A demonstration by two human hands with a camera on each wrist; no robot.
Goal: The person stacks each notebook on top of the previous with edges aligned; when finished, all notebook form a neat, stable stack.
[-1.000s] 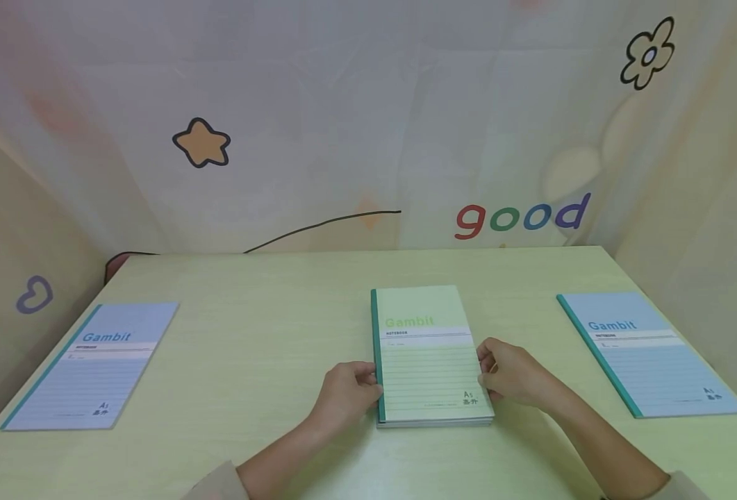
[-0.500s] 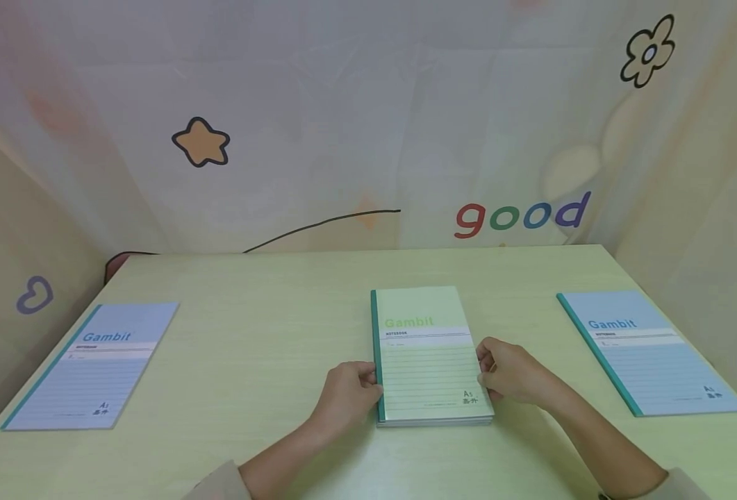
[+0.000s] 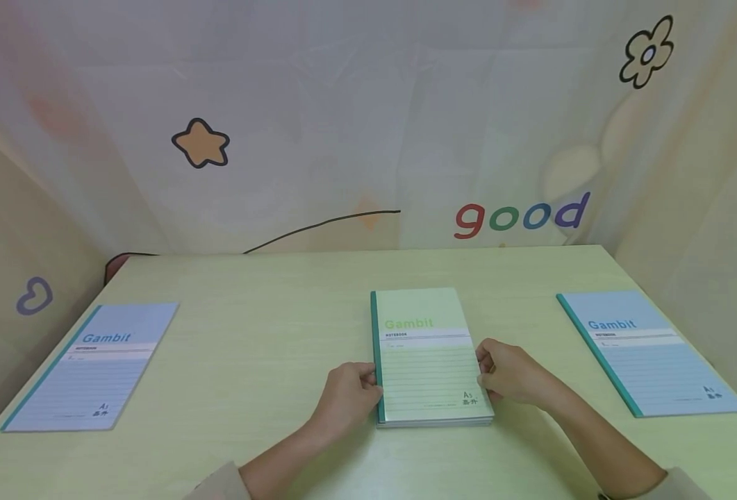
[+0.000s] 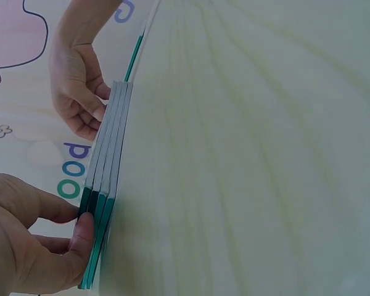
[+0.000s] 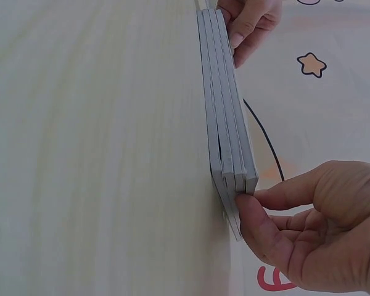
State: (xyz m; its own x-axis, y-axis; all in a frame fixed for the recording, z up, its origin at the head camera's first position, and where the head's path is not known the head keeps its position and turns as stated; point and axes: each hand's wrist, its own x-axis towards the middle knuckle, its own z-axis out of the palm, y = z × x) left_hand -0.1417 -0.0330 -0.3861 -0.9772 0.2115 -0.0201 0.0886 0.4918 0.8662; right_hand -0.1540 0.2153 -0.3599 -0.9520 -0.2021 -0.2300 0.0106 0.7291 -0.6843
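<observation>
Over near the desk's [image 3: 249, 319] left edge lies a blue Gambit notebook [image 3: 93, 368], its teal spine running along the left side. Right of the desk's middle, towards the front edge, sits a stack of Gambit notebooks [image 3: 431, 378], four by my count, a green one on top. The left hand [image 3: 346, 392], fingers curled in, has thumb and forefinger closed against the spines; opposite, the right hand [image 3: 512, 371] pinches the other long side. Near the desk's right edge, well apart, lies another blue Gambit notebook [image 3: 652, 354].

Hardly anything has changed in the last second: both hands stay put, and the green cover has slid, if at all, a hair frontward. I'd call it holding and squaring; the layers' ends still look slightly stepped.
</observation>
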